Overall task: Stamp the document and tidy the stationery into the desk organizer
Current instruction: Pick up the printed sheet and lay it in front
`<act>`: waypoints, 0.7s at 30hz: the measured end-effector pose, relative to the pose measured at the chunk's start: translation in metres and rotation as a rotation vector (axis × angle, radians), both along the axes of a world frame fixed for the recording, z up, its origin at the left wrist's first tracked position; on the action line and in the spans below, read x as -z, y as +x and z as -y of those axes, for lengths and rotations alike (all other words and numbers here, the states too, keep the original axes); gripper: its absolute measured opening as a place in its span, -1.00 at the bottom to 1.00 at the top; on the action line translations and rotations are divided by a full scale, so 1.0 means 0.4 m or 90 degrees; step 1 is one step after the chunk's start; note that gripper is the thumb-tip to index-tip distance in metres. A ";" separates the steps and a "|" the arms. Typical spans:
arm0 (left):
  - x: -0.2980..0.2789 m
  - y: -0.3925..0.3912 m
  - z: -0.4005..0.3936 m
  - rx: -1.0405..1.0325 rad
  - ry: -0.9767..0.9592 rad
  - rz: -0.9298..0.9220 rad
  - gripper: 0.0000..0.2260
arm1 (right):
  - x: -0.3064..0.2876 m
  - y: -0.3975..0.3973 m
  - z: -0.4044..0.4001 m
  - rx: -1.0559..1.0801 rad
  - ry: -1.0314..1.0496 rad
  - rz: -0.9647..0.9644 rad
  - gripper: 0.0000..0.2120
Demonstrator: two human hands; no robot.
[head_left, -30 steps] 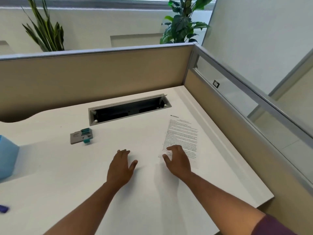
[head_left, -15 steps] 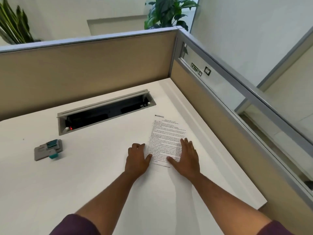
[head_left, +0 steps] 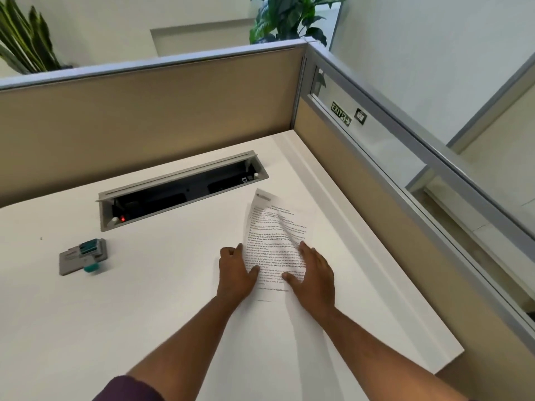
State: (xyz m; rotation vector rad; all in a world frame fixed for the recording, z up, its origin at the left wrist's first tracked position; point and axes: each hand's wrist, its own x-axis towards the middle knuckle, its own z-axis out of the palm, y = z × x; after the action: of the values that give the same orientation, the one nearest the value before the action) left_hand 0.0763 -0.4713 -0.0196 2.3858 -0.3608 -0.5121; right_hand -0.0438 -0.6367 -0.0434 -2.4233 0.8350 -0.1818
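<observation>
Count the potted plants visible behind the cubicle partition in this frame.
2. One spiky-leaved plant rises behind the partition at far left; one broad-leaved plant stands behind its right corner. Their pots are hidden, and more could sit below the partition.

One head-worn wide-angle view looks forward and steeply down, close over the surface, facing its far right corner; edges appear slightly blurred.
</observation>
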 end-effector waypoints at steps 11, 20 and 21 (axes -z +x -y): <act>-0.033 -0.033 -0.106 -0.216 -0.199 -0.223 -0.76 | -0.045 -0.029 -0.057 0.077 0.320 0.166 -0.10; -0.096 -0.115 -0.328 -0.314 -0.470 -0.297 -0.73 | -0.103 0.007 -0.161 0.119 0.618 0.039 -0.57; -0.100 -0.124 -0.357 -0.328 -0.467 -0.289 -0.74 | -0.108 0.009 -0.185 0.103 0.638 0.046 -0.66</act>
State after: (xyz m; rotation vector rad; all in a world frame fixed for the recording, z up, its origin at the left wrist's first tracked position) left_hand 0.0268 -0.3283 0.0203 1.5100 0.2406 -0.5369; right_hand -0.0400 -0.5626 -0.0003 -1.4065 0.8174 0.0830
